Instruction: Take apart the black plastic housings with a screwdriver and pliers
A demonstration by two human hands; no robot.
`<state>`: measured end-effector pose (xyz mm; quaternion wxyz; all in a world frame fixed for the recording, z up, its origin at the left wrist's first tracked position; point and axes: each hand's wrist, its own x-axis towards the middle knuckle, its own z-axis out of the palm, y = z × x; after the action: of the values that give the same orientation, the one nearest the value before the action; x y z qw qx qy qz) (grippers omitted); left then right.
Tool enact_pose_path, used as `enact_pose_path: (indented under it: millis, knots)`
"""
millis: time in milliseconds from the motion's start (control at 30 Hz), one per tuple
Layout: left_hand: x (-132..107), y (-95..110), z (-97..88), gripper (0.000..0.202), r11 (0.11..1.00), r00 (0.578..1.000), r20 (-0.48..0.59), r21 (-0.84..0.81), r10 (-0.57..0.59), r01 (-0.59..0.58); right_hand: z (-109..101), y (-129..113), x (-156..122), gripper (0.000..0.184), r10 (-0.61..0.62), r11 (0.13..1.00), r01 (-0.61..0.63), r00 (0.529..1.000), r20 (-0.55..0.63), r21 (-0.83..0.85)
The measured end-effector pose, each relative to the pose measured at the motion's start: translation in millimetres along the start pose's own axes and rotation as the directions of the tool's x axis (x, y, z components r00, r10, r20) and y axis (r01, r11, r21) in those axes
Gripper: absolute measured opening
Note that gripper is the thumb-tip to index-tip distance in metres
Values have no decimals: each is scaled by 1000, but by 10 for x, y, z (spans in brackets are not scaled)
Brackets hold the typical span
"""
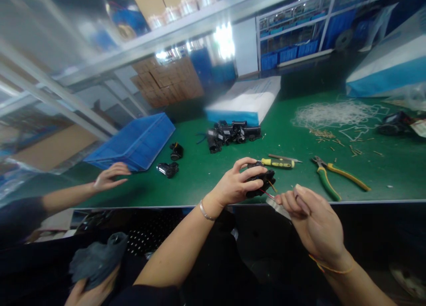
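My left hand (pixel 238 182) is wrapped round a black plastic part (pixel 261 182), holding it over the front edge of the green bench. Short coloured wires stick out of the part's right side. A thin red wire (pixel 267 194) runs from it to my right hand (pixel 314 217), whose fingers are closed on its end. Just under those fingertips is a pale, flat strip (pixel 278 207), too blurred to name. Behind the part lie a yellow-handled screwdriver (pixel 278 163) and a thin dark-handled tool (pixel 284 158). Pliers (pixel 328 173) with green and yellow handles rest farther right.
Several black parts (pixel 233 135) are heaped mid-bench, before a white-and-blue package (pixel 246 100). A co-worker's hand (pixel 111 176) is beside a blue bin (pixel 136 139); their other hand (pixel 96 288) holds a grey bag-like thing. White strands (pixel 333 114) and small brass-coloured pins (pixel 322 134) lie right.
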<state>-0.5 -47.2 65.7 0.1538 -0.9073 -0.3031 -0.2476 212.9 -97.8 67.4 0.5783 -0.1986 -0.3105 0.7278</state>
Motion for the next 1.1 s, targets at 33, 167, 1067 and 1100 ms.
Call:
enact_pose_path:
  millis: [33,167,1067,1100]
  knots:
    - [0,-2,-1,9,1000,1000,2,4,1,-1,2,2,-7,44,0,1000,0,1000,-1,0]
    - [16,10,2,10,1000,1000,-11,-16,9,-9,2,-3,-16,44,0,1000,1,1000,-5,8]
    - [84,13,-157,65,706,690,-205,-378,-694,599,-44,-53,425,48,100,735,165,933,345,-657]
    - [91,22,-150,62,700,690,-191,-386,-698,601,-34,-8,451,48,31,845,141,950,312,-516]
